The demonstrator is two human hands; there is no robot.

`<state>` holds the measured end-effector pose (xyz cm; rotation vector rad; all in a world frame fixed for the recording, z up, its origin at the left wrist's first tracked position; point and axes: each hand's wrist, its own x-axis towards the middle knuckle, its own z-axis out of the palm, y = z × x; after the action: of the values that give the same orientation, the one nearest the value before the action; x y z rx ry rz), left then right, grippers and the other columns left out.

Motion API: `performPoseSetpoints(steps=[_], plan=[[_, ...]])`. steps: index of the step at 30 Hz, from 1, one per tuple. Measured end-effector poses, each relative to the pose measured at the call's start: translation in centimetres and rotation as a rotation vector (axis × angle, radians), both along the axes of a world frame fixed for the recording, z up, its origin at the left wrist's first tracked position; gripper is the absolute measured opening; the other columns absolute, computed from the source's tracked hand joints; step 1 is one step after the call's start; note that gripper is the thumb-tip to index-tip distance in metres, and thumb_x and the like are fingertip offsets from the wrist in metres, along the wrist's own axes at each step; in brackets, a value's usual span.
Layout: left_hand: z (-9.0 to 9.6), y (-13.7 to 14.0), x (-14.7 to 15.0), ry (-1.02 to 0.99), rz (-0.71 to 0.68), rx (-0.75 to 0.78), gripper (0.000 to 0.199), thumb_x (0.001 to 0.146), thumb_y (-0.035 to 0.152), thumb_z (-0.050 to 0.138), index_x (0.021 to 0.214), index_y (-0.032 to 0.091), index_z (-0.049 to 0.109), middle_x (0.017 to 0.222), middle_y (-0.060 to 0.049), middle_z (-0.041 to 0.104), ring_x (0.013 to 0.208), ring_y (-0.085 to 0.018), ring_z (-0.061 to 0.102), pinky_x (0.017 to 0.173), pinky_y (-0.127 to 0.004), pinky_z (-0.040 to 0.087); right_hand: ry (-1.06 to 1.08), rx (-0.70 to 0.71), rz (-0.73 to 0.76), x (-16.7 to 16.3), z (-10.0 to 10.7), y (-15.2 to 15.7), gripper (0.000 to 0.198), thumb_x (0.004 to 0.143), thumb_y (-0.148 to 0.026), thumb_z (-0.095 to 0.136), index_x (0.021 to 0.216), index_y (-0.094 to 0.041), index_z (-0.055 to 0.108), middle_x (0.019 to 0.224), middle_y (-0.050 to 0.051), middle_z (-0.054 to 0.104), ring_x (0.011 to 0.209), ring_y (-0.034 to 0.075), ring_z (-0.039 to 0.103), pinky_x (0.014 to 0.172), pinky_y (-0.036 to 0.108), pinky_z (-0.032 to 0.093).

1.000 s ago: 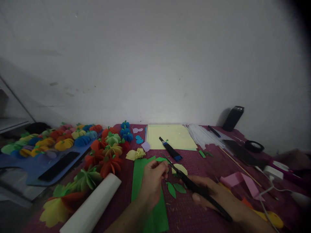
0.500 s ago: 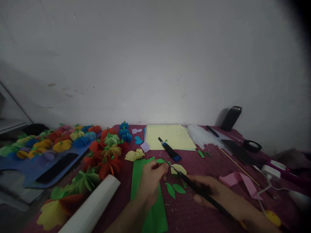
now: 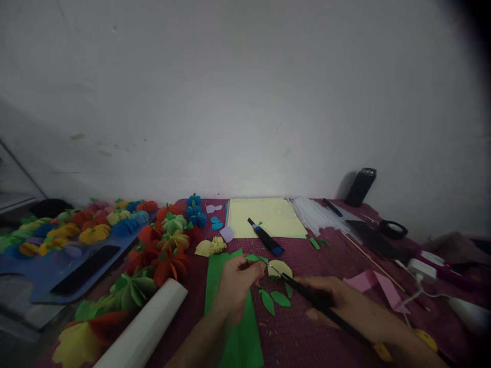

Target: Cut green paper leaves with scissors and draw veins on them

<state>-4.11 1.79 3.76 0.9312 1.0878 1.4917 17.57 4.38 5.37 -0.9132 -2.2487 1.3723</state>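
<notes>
My left hand (image 3: 237,280) is closed in a pinch on a small green paper piece (image 3: 256,258), above a green paper sheet (image 3: 245,337). My right hand (image 3: 333,301) grips a long, slim black-handled tool (image 3: 318,301) with a thin metal tip. That tip points at the green piece by my left fingertips; whether it touches, I cannot tell. Below it on the purple mat (image 3: 299,337) lie cut green paper leaves (image 3: 281,298). A round pale-yellow paper piece (image 3: 279,268) is just behind the tip.
Folded-paper pumpkins (image 3: 94,233) fill the left side, beside a white roll (image 3: 146,327). A black-and-blue cutter (image 3: 266,237) overlaps pale-yellow sheets (image 3: 268,212). At right are white strips (image 3: 314,214), a pink ribbon (image 3: 378,286), a tape roll (image 3: 393,229), a wooden stick (image 3: 372,260) and cables.
The whole view has shifted slightly. The tool's metal tip shows a little differently near the green piece. Both hands keep their grips and nearly the same places.
</notes>
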Motion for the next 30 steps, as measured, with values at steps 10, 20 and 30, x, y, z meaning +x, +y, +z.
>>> performPoseSetpoints(steps=[10,20,30], plan=[[0.1,0.3,-0.2,-0.077,0.019,0.018,0.022,0.064,0.027,0.071,0.050,0.015,0.058,0.051,0.002,0.051,0.052,-0.011,0.042,0.053,-0.024,0.032,-0.020,-0.010,-0.001,-1.1,0.0,-0.3,0.030,0.082,-0.039,0.059,0.104,-0.021,0.068,0.083,0.001,0.063,0.074,0.019,0.057,0.068,0.028,0.047],[-0.6,-0.1,0.9,-0.163,-0.098,-0.100,0.025,0.060,0.034,0.080,0.063,0.013,0.067,0.061,-0.003,0.061,0.058,-0.012,0.049,0.055,-0.023,0.035,0.357,-0.029,-0.173,-1.3,-2.0,0.1,0.035,0.083,-0.039,0.061,0.111,-0.022,0.049,0.085,0.002,0.059,0.076,0.016,0.055,0.068,0.027,0.045],[-2.5,-0.7,2.3,0.008,-0.207,-0.174,0.024,0.070,0.036,0.072,0.068,0.013,0.070,0.071,-0.007,0.066,0.066,-0.014,0.053,0.059,-0.024,0.035,0.504,0.171,-0.355,-2.5,-3.5,-0.3,0.044,0.076,-0.014,0.064,0.112,-0.026,0.042,0.089,0.002,0.062,0.081,0.017,0.061,0.071,0.027,0.049]])
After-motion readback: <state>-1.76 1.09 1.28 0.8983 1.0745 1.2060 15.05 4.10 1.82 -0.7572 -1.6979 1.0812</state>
